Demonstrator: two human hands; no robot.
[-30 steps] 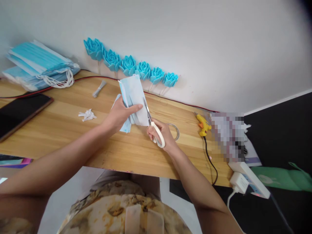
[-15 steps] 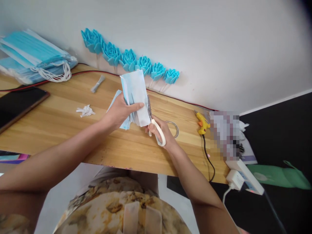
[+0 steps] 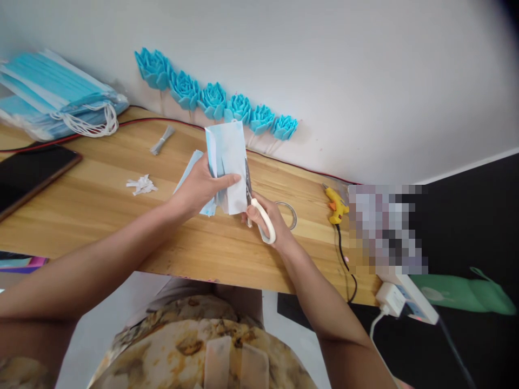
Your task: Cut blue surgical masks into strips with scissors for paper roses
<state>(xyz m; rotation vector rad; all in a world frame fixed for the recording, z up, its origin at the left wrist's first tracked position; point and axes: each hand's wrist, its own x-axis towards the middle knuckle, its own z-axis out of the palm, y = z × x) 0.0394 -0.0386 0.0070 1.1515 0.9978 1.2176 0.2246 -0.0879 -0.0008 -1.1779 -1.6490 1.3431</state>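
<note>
My left hand (image 3: 206, 186) grips a folded light-blue and white face mask (image 3: 233, 156), thumb across its front. The mask is held upright above the table. My right hand (image 3: 270, 216) is wrapped round the white-handled scissors (image 3: 263, 222), whose blades lie along the mask's right edge. Whether the blades are parted is hard to see. Light-blue mask material (image 3: 188, 168) lies on the table behind my left hand, partly hidden by it. A roll of tape (image 3: 291, 213) sits just beyond my right hand.
Several blue fabric roses (image 3: 213, 101) lean on the wall. At left are stacked masks (image 3: 52, 89), a phone (image 3: 32, 175), white scraps (image 3: 141, 184) and a bundle of ties (image 3: 162, 140). A yellow glue gun (image 3: 335, 205) and a power strip (image 3: 417, 302) are at right.
The mask has shifted slightly right and down, turning more upright against the scissor blades. My right hand stays nearly in place.
</note>
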